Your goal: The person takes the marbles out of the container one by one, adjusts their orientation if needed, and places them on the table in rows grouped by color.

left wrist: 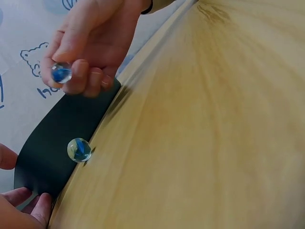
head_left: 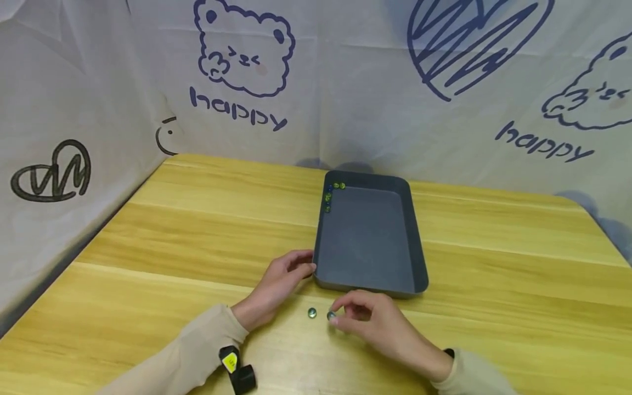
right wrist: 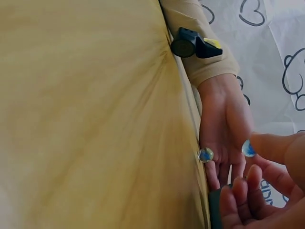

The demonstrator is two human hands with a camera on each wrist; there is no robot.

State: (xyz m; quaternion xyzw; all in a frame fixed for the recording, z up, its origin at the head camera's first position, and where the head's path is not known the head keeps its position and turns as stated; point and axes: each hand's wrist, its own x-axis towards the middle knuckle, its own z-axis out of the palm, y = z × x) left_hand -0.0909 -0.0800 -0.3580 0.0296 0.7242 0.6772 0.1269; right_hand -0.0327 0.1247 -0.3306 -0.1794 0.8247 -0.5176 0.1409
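Observation:
My right hand pinches a clear glass marble with a blue swirl between thumb and forefinger, in front of the tray's near side. A second marble, clear with blue and pale yellow inside, lies on the table to the left of the pinched one. My left hand rests beside the dark grey rectangular tray, its fingertips touching the outer left wall by the near corner. Inside the tray, several green-yellow and blue marbles line the far left corner.
The wood-grain table extends to both sides of the tray. White cloth with drawn bears and hearts hangs behind and to the left. A black wrist camera is worn on the left sleeve.

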